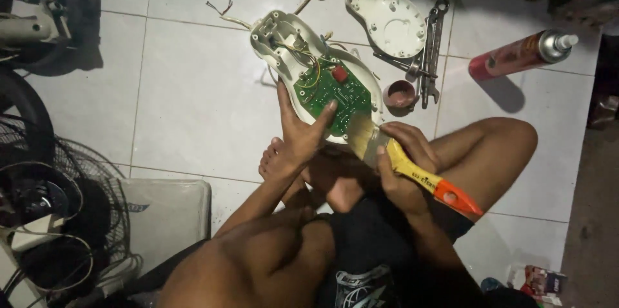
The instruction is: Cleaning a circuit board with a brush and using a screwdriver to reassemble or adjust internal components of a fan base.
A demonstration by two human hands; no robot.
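While left hand [302, 133] clamped the white oval plastic housing [278, 47] with green circuit board [335, 92], right hand [403, 153] gripped a yellow-and-orange-handled paintbrush [412, 173]. Bristles touched the board's near edge.

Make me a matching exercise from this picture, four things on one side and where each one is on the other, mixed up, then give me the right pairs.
Things:
1. paintbrush
2. green circuit board
3. spray can
4. wrenches

Places:
A. lying on the tiles at the far right, cap pointing right
B. in the right hand, bristles against the lower edge of the open casing
C. on the floor between the loose white cover and the can
D. inside the open white casing steadied by the left hand

Pairs: 1-B, 2-D, 3-A, 4-C
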